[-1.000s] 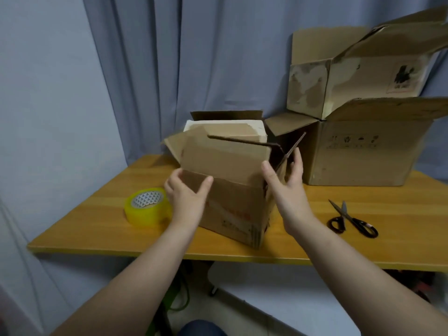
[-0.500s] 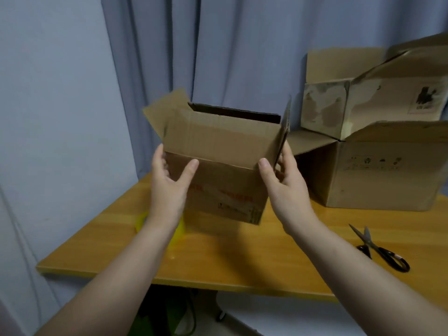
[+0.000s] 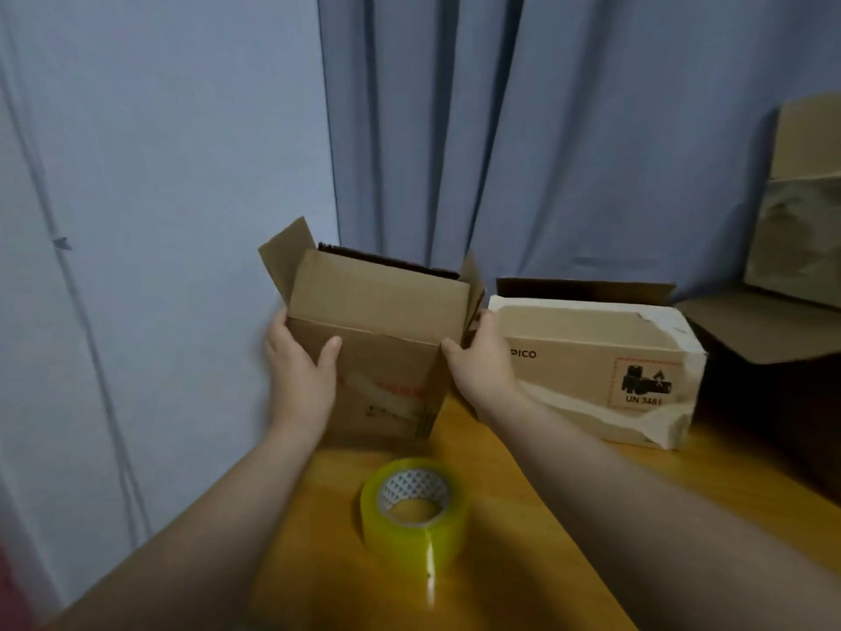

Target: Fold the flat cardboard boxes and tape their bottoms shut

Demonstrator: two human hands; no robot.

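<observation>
Head view, hands [image 3: 298, 371] [image 3: 484, 357] gripping cardboard box [image 3: 377, 311]

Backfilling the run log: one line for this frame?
left hand: grips small box left side | right hand: grips its right side | top flaps: open | tape roll: on table, untouched

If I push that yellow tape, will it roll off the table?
Probably not: the tape roll lies flat, hole up, so it should slide on the smooth table. It looks thick with tape, so likely a bit heavy.
</observation>
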